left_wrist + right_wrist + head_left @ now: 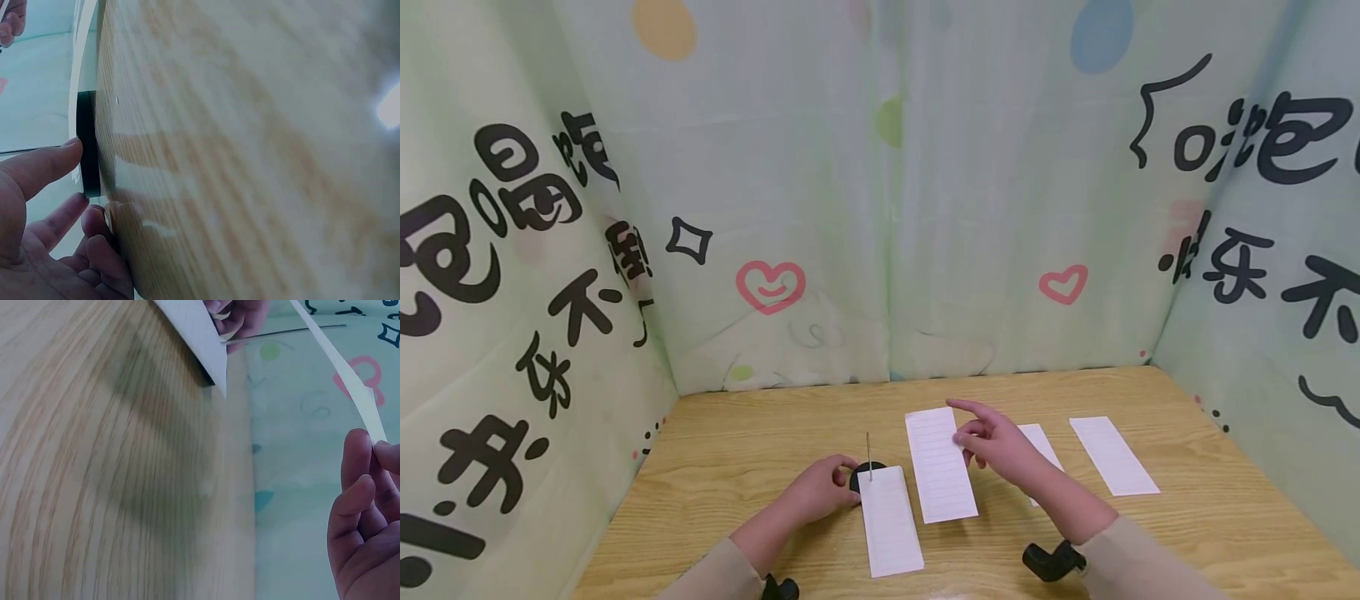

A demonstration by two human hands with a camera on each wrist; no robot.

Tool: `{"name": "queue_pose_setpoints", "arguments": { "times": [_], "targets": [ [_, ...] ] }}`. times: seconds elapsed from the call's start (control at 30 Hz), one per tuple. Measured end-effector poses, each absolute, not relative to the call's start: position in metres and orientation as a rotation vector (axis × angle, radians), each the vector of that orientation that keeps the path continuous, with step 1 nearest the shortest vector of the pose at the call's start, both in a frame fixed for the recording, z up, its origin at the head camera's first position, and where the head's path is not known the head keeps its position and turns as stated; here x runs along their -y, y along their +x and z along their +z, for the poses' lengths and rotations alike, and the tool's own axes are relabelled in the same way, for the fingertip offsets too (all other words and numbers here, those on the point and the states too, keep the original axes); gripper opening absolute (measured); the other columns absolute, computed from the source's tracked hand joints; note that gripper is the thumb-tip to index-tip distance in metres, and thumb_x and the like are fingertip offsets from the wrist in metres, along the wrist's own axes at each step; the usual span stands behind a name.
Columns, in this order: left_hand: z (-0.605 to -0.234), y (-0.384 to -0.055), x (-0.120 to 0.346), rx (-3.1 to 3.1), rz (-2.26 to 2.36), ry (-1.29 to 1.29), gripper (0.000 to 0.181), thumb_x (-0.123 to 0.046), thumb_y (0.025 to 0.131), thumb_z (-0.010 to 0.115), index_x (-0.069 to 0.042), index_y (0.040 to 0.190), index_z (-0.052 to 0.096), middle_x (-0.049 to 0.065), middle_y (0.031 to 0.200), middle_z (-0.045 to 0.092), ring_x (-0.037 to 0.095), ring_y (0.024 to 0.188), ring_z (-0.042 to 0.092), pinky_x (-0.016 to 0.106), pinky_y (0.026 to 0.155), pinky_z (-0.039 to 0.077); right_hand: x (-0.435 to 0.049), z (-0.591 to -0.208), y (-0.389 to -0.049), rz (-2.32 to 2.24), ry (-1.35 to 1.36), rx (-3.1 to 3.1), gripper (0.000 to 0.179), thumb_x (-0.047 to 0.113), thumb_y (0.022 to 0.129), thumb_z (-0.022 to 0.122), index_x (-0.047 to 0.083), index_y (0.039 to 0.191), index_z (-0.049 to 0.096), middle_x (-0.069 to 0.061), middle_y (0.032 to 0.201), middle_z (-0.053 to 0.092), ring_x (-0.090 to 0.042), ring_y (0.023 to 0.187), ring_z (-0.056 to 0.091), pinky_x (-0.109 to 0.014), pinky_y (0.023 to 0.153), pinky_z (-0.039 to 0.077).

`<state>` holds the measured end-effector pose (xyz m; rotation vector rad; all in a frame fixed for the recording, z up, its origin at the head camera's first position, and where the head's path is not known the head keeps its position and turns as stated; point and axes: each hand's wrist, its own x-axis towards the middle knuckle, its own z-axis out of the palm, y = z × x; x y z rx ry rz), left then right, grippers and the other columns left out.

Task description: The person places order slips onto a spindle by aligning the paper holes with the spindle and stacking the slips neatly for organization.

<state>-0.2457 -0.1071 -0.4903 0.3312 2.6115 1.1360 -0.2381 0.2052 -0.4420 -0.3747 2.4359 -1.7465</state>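
Observation:
A bill spike has a round black base (pixel 88 144) on the table and a thin upright metal rod (pixel 868 450). One lined white slip (pixel 892 525) is on the rod and lies over part of the base. My left hand (pixel 817 490) holds the base at its left edge, thumb on top and fingertips at the side. Raised off the table, a second lined slip (pixel 940 467) is pinched at its right edge between thumb and fingers of my right hand (pixel 994 442), index finger extended. In the right wrist view this slip appears nearly edge-on.
Two more white slips lie on the wooden table (pixel 760 433) at right: one (pixel 1041 443) partly behind my right forearm, the other (pixel 1112 457) farther right. A printed curtain (pixel 820 183) encloses the table's back and sides.

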Motion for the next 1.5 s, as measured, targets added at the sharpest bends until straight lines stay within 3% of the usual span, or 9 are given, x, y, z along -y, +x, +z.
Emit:
{"name": "queue_pose_setpoints", "arguments": {
  "times": [0.47, 1.1, 1.5],
  "targets": [
    [-0.49, -0.246, 0.107, -2.623, 1.117, 0.362, 0.044, -0.016, 0.082, 0.08, -0.009, 0.122, 0.062, 0.005, 0.087, 0.051, 0.021, 0.077, 0.048, 0.034, 0.066, 0.037, -0.18, -0.438, -0.239, -1.783, -0.437, -2.382, 0.055, 0.007, 0.097, 0.063, 0.012, 0.148, 0.044, -0.01, 0.092, 0.068, -0.036, 0.072, 0.061, -0.031, 0.057, 0.045],
    [-0.487, -0.244, 0.107, -2.611, 1.136, 0.365, 0.045, -0.016, 0.083, 0.079, -0.006, 0.123, 0.061, 0.005, 0.087, 0.051, 0.02, 0.076, 0.048, 0.034, 0.066, 0.037, -0.152, -0.438, -0.241, -1.789, -0.465, -2.352, 0.054, 0.007, 0.098, 0.061, 0.011, 0.149, 0.042, -0.007, 0.091, 0.068, -0.032, 0.071, 0.061, -0.031, 0.057, 0.045],
    [-0.489, -0.242, 0.113, -2.593, 1.232, 0.335, 0.038, -0.024, 0.096, 0.066, -0.003, 0.127, 0.059, 0.005, 0.097, 0.058, 0.018, 0.077, 0.054, 0.032, 0.065, 0.045, -0.146, -0.439, -0.242, -1.79, -0.483, -2.343, 0.053, 0.006, 0.097, 0.062, 0.013, 0.146, 0.046, -0.008, 0.091, 0.068, -0.04, 0.073, 0.061, -0.03, 0.057, 0.045]
  ]
}}
